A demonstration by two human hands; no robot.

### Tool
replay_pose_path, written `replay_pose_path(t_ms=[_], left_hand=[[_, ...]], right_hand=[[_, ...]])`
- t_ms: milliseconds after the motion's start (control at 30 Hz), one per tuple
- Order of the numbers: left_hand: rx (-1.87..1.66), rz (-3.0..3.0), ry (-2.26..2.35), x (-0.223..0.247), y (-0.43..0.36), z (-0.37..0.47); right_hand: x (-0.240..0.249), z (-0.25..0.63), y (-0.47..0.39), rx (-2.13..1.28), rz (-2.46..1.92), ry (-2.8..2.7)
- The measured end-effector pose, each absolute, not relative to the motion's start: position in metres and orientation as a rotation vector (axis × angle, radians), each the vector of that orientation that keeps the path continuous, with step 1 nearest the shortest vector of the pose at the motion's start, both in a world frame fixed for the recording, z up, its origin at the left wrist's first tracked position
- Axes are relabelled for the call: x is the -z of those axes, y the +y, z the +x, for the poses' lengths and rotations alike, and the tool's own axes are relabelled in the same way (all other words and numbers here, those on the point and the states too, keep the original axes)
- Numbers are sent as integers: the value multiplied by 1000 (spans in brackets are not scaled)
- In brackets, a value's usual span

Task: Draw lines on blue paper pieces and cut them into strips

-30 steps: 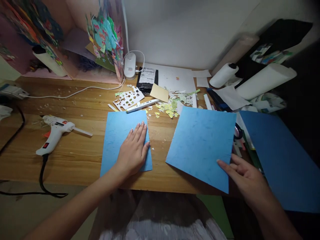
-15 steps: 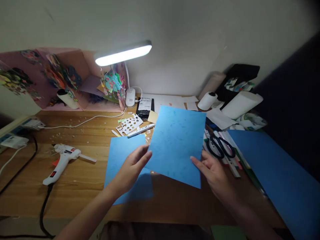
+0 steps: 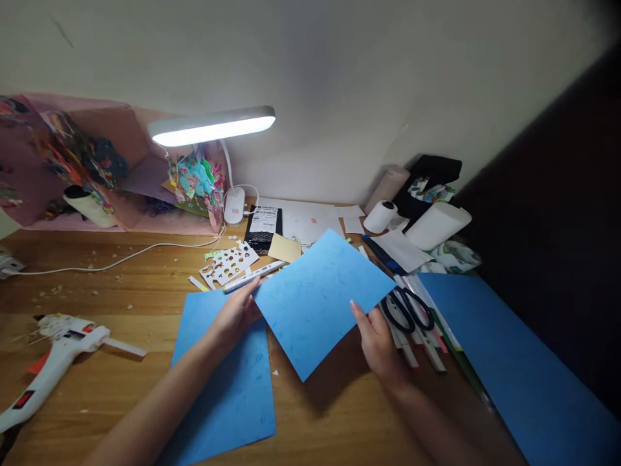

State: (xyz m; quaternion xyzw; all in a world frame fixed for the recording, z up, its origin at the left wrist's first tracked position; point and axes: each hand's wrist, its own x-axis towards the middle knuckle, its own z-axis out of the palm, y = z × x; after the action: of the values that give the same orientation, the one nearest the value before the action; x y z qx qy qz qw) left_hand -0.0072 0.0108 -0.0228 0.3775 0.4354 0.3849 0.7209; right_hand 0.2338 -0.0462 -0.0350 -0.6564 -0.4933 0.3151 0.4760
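Note:
A blue sheet (image 3: 325, 301) is held up over the wooden table, turned so that one corner points down. My right hand (image 3: 381, 343) pinches its lower right edge, thumb on top. My left hand (image 3: 239, 314) is closed at the sheet's left corner, its fingers partly hidden behind the paper. Beneath my left forearm a second blue sheet (image 3: 228, 388) lies flat on the table. Scissors with black handles (image 3: 420, 309) rest on several pens and sticks just right of my right hand.
A white glue gun (image 3: 58, 359) lies at the left. Behind are a lit lamp (image 3: 216, 128), a pink box (image 3: 169, 223) with decorations, a black package (image 3: 257, 241), a punched white card (image 3: 230, 264) and white rolls (image 3: 436, 225). A large blue sheet (image 3: 509, 349) is at the right.
The held sheet has been rotated, so a corner now points down. My left hand has shifted to the sheet's left corner. The view has moved, and the table items appear further left.

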Motion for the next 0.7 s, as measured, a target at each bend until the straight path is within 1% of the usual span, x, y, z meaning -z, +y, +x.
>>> replay_pose_path(t_ms=[67, 100, 267, 400, 467, 567, 700], left_hand=[[-800, 765, 903, 25, 2, 0], [-770, 736, 873, 25, -3, 4], [-786, 616, 732, 24, -23, 16], [-816, 737, 909, 20, -31, 16], [-815, 810, 1013, 20, -32, 16], [-830, 909, 1096, 23, -31, 17], [-792, 950, 1083, 24, -35, 19]], right_hand=[[38, 230, -54, -636, -1670, -1221], [38, 228, -58, -592, -1653, -1314], [33, 218, -62, -629, -1325, -1937], [32, 212, -63, -601, -1253, -2238], [33, 211, -66, -669, -1243, -2283], [34, 211, -69, -904, -1201, -2116], [38, 211, -63, -1221, -1255, -1427]])
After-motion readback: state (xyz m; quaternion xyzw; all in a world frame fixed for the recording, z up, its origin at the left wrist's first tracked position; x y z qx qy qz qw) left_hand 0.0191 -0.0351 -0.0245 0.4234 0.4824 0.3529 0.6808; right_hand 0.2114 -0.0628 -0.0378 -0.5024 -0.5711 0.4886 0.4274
